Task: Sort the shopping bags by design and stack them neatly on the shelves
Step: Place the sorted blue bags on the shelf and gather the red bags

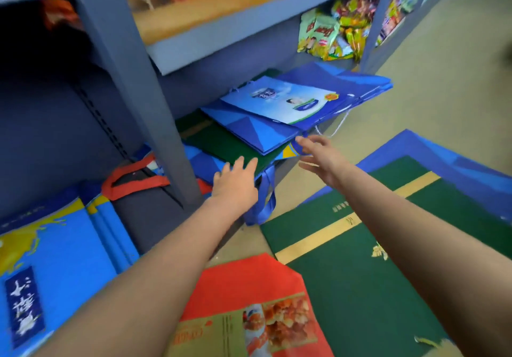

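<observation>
A stack of flat shopping bags lies on the bottom shelf: blue bags (302,102) on top, a dark green bag (219,142) under them. My left hand (235,182) rests flat with straight fingers on the front edge of the green bag. My right hand (318,153) is spread open beside the near corner of the blue bags, holding nothing. On the floor lie a green bag with a gold stripe (354,259), a red bag with a food picture (249,312) and a blue bag (454,163) under the green one.
A grey shelf upright (133,79) stands left of the stack. A blue and yellow bag (55,257) lies on the left bay's bottom shelf, with red handles (133,179) behind it. Snack packets (335,32) sit further along the shelf. Blue handles (266,199) hang off the shelf edge.
</observation>
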